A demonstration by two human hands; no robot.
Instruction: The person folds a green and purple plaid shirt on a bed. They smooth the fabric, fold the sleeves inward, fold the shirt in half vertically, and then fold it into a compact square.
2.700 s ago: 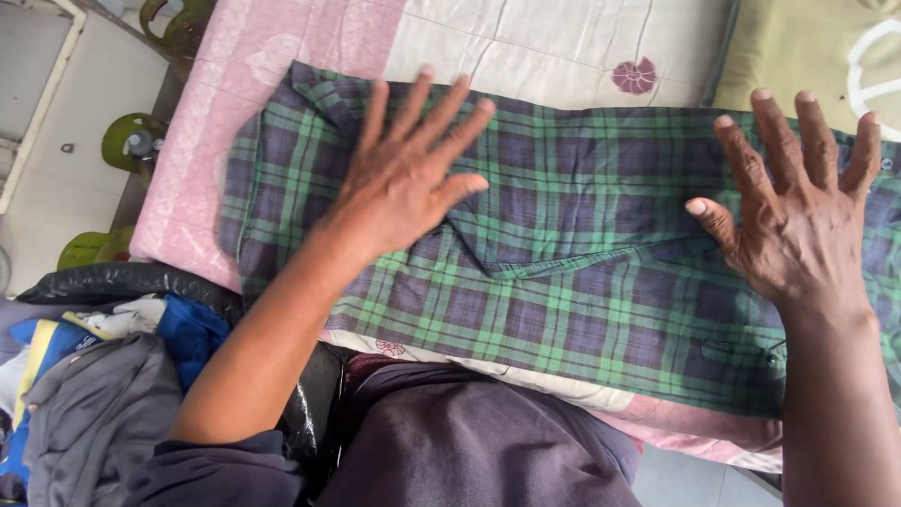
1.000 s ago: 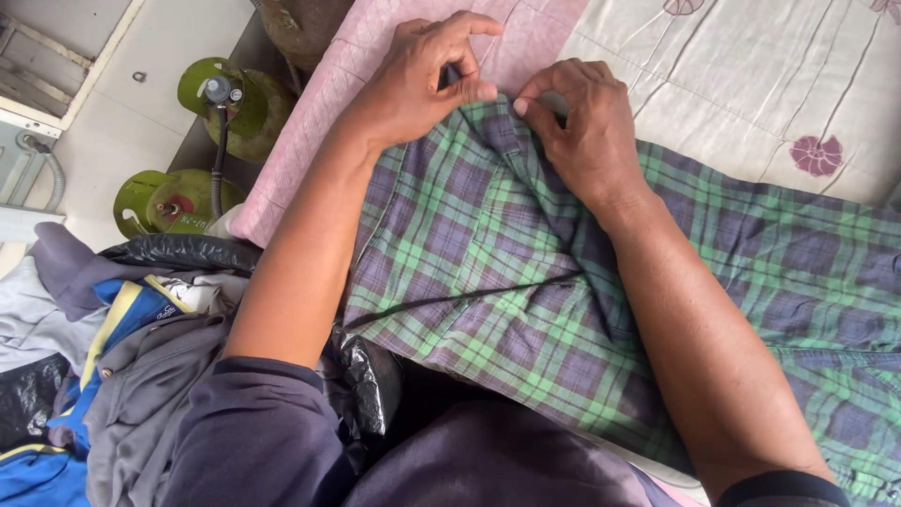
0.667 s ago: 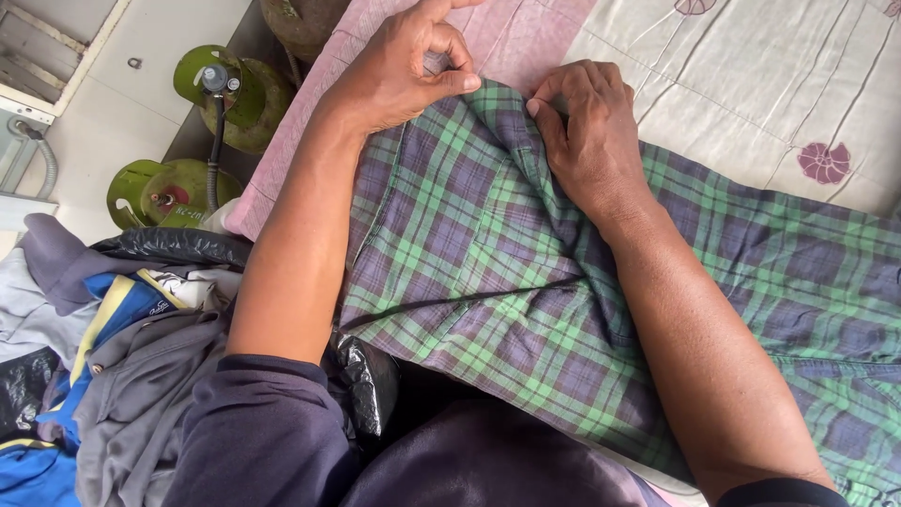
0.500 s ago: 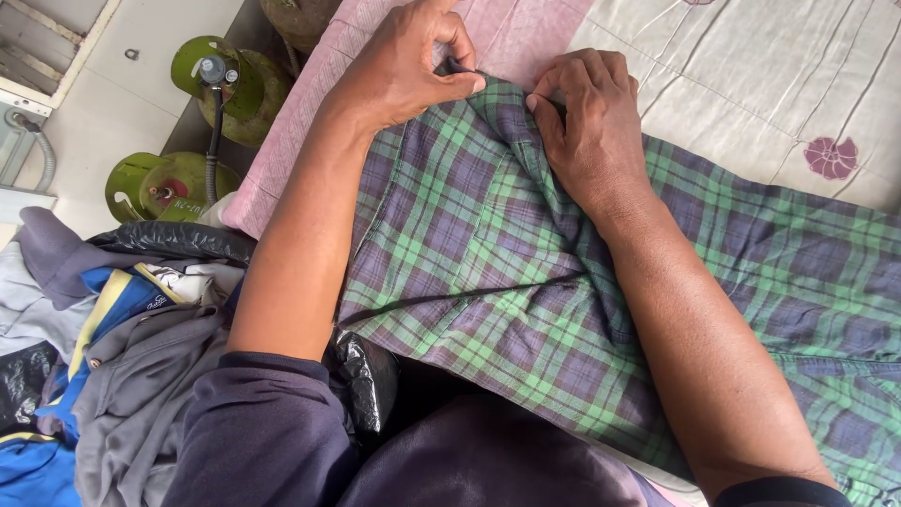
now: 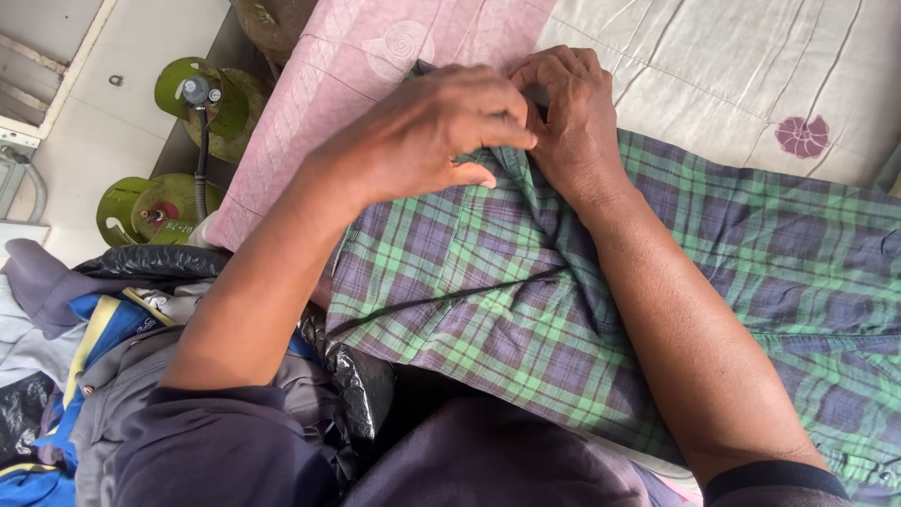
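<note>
Hands, two of them, meet at the upper middle of the frame: the left hand [image 5: 427, 131] and right hand [image 5: 568, 117] both pinch a fold of one green and purple plaid garment [image 5: 526, 310], which lies spread across the centre and right. It rests on a pink cloth [image 5: 319, 113] beside a cream quilt [image 5: 741, 75] with a maroon flower print. Two green gas cylinders [image 5: 202, 99] stand at upper left; piled clothes [image 5: 84, 347] crowd the lower left edge.

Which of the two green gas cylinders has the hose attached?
The upper cylinder, farther from the clothes pile: a black hose runs down from its valve. The lower cylinder shows none.
</note>
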